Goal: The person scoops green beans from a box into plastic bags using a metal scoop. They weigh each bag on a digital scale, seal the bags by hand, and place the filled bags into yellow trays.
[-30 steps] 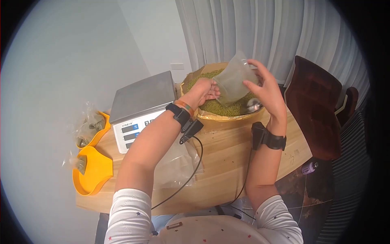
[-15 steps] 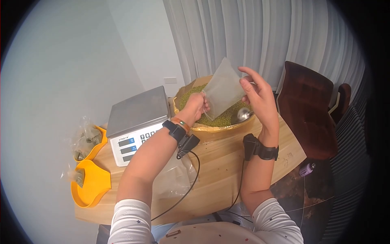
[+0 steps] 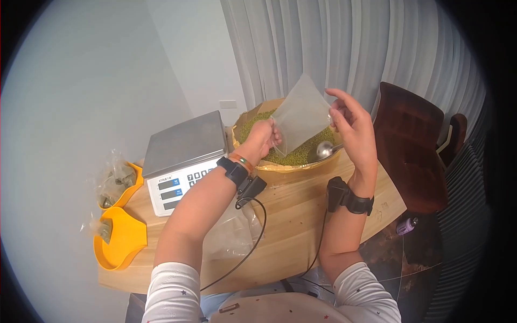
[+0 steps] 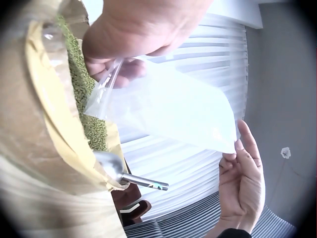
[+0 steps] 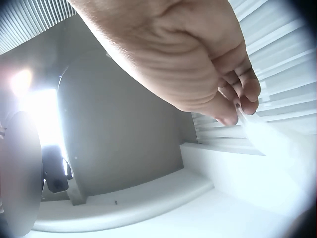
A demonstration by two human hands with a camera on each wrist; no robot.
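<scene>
A clear plastic bag (image 3: 302, 118) is stretched between both hands above a wide container (image 3: 291, 168) of small green beans (image 3: 301, 156). My left hand (image 3: 263, 137) grips the bag's left edge with curled fingers, low over the beans. At the opposite corner my right hand (image 3: 354, 124) pinches the bag between thumb and fingers, its index finger raised in the head view. In the left wrist view the bag (image 4: 173, 106) looks flat and see-through, held at its corner by the right hand (image 4: 242, 178). A metal scoop (image 3: 325, 150) lies on the beans at the container's right side.
Left of the container stands a weighing scale (image 3: 186, 137) with a grey plate. Two yellow trays, the nearer one (image 3: 137, 237) beside small filled bags (image 3: 104, 230), lie at the table's left. Flat plastic bags (image 3: 231, 237) lie under the left forearm. A brown chair (image 3: 412, 145) stands right.
The bag has turned from a bunched, tilted shape to a flatter, stretched one. My left fingers have closed on its edge, and my right thumb and fingers have come together on its corner.
</scene>
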